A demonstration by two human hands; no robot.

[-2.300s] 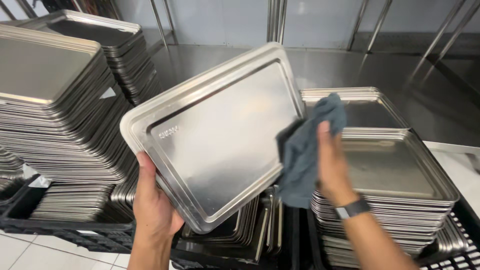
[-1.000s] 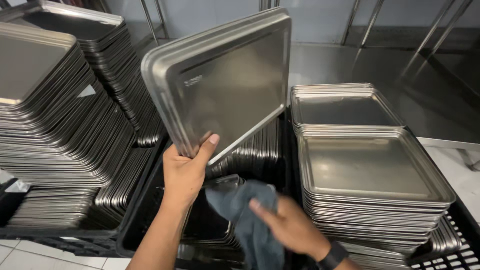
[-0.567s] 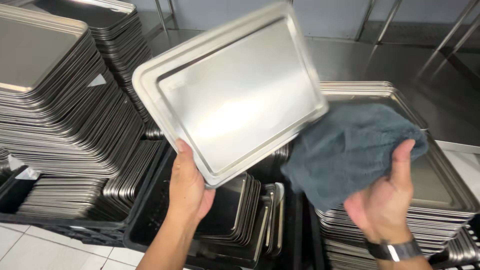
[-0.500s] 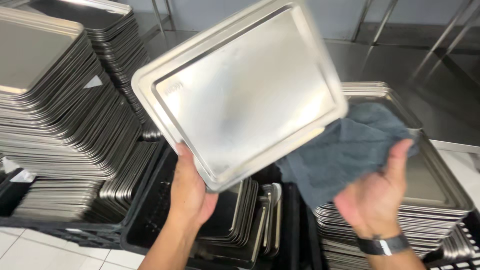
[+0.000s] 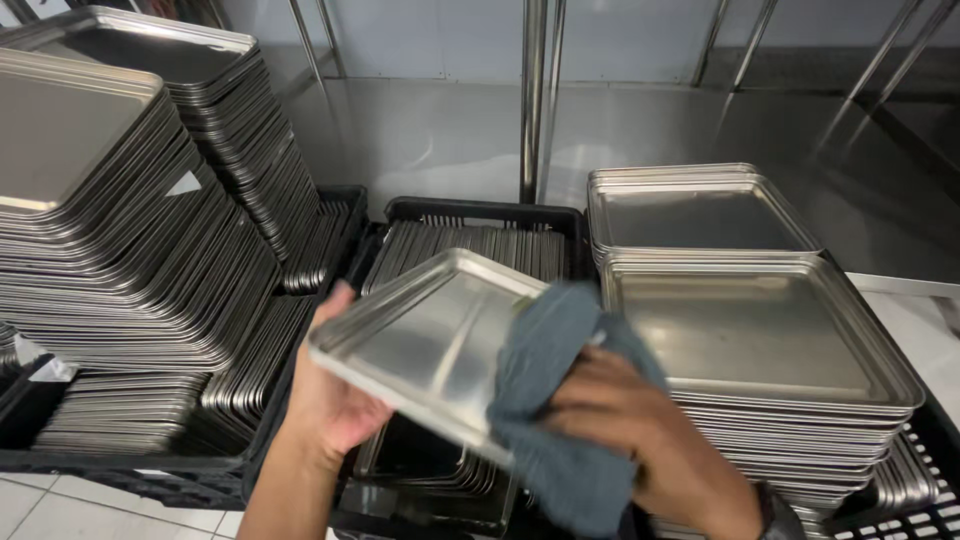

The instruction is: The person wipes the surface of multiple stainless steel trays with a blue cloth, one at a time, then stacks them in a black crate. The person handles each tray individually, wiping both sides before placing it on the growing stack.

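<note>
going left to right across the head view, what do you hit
tall leaning stack of steel trays → left hand → held steel tray → grey cloth under right hand → neat tray stack

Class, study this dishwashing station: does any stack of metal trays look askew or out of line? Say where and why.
Yes. The tall tray stacks on the left lean and fan sideways, edges stepped rather than flush. The stack on the right sits square. The left hand holds one tray tilted while the right hand presses a grey cloth on it.
</note>
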